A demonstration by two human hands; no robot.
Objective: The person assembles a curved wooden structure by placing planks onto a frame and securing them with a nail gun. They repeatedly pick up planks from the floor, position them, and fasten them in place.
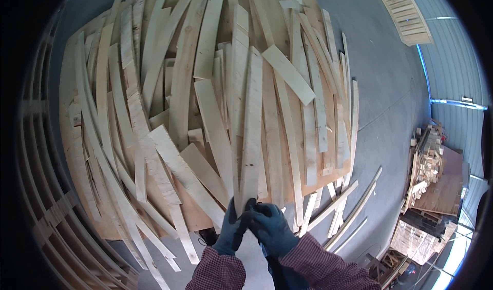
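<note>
My left hand (229, 232), in a blue-grey glove with dark fingertips, is closed at the near end of a long pale wooden board (250, 131). Against it, my right hand (273, 228), gloved alike, closes on the same end with its fingers bent. A second narrow board (237, 95) runs close along the left side of the first and also reaches down to my hands. Both boards point away from me over a heap of loose planks. My fingers cover the near ends, so the exact grip is partly hidden.
Loose boards lie crisscross on a broad wooden sheet (226, 28), some overhanging its near edge. Several strips (339, 208) lie on the grey floor at the right. A slatted wooden frame (38, 151) stands at left. Scrap wood (429, 161) and a wrapped stack (418, 237) are at far right.
</note>
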